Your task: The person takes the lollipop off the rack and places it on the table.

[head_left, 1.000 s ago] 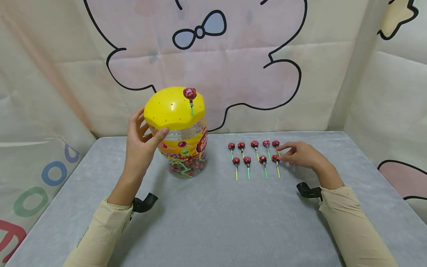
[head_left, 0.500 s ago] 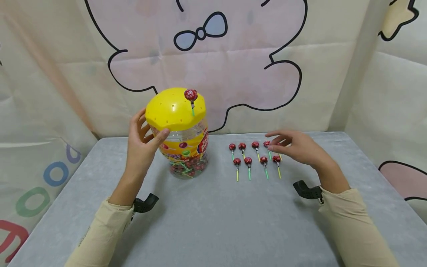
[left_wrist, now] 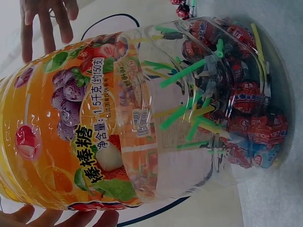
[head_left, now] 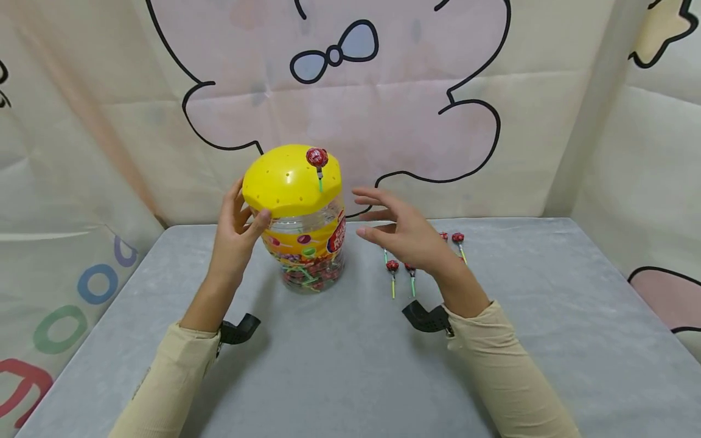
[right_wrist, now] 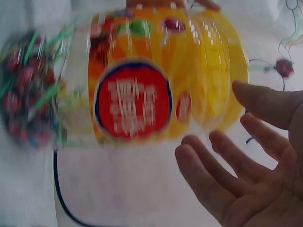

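A clear candy jar (head_left: 306, 243) with an orange label and a yellow lid (head_left: 279, 182) stands at the back of the table. Lollipops (left_wrist: 246, 99) with green and yellow sticks fill its bottom. One red-wrapped lollipop (head_left: 317, 157) stands upright on the lid. My left hand (head_left: 232, 237) grips the jar's left side just below the lid, thumb in front and fingers behind. My right hand (head_left: 408, 234) is in the air to the jar's right, fingers spread and holding nothing. In the right wrist view its fingertips (right_wrist: 187, 153) overlap the area beside the lid.
Behind my right hand, two rows of red lollipops (head_left: 392, 266) lie on the grey-covered table (head_left: 339, 365), partly hidden by the hand and forearm. A printed cloth backdrop (head_left: 405, 134) rises right behind the table's far edge.
My right hand has let go of the lollipops at the right end of the rows, lifted and swung left toward the jar. The left hand keeps its grip on the jar.
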Motion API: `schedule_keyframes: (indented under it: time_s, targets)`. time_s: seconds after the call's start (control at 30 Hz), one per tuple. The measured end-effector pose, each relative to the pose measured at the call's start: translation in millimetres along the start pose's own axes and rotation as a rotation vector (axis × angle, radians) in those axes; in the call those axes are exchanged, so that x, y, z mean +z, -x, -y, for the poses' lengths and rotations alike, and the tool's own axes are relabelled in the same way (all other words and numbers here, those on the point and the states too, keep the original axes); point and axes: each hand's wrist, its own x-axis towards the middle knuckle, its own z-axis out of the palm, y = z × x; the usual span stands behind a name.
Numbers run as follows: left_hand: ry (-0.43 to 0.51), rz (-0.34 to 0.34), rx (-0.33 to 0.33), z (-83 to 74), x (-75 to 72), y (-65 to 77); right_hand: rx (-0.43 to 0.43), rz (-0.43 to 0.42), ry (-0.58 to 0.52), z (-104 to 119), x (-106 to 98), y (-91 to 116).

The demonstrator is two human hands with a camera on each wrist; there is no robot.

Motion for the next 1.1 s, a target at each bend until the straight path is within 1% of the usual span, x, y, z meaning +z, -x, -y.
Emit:
schedule_keyframes:
  time_s: [0.1,0.17,0.37,0.47,0.57,0.7,0.8,0.87,0.97,1.03,1.1]
  targets:
    - [0.011,0.015,0.001,-0.3,0.9,0.4,0.000,0.007,-0.050,3,12,-4]
    - [0.010,0.010,-0.001,-1.4,1.2,1.1,-0.006,0.009,-0.071,4,17,-5]
    - [-0.032,-0.049,-0.024,-8.2,3.1,4.7,-0.031,0.010,-0.098,2,26,-9]
    - [-0.066,-0.072,-0.042,-10.7,4.0,6.3,-0.023,0.011,-0.105,0,28,-11]
    - [-0.079,-0.069,-0.051,-10.3,1.9,6.8,-0.013,0.023,-0.104,-1,28,-10]
    - [-0.008,-0.040,-0.040,-5.0,-0.6,5.9,-0.008,0.036,-0.091,0,27,-6]
    - [0.021,-0.034,-0.031,0.0,3.4,6.7,-0.008,0.035,-0.093,-1,28,-5]
    - [0.005,-0.039,-0.031,1.7,7.9,8.3,-0.008,0.031,-0.095,-2,30,-5]
    - [-0.028,-0.070,-0.025,2.1,12.5,9.4,-0.008,0.029,-0.097,-4,31,-6]
    - [-0.027,-0.088,-0.014,1.2,13.1,8.7,-0.005,0.032,-0.094,-4,30,-7]
    - [-0.017,-0.083,-0.011,0.0,13.0,7.9,0.000,0.037,-0.094,-3,29,-7]
